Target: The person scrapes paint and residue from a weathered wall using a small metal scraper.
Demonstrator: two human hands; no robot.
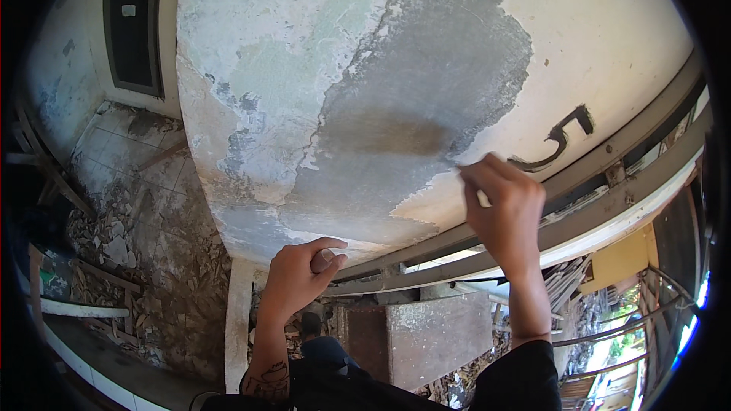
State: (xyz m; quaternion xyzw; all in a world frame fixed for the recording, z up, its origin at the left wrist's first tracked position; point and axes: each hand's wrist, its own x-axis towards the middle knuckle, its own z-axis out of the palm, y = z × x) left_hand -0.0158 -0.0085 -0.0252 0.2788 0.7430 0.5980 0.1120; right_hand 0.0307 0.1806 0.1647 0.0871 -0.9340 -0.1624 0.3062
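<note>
A wall with peeling white and pale green paint fills the middle. On it is a large bare grey patch with a brownish smear across its middle. My right hand is at the patch's lower right edge, thumb and fingers pinched together. Something small and dark may show at its fingertips, too small to name. Lower and to the left, my left hand is curled in front of the wall's bottom, index finger bent over the thumb. Whether it holds anything is hidden.
A black painted mark is right of my right hand. A curved metal rail runs below the wall. Debris and leaves cover the tiled floor at left, near a dark door. A worn box-like piece stands below.
</note>
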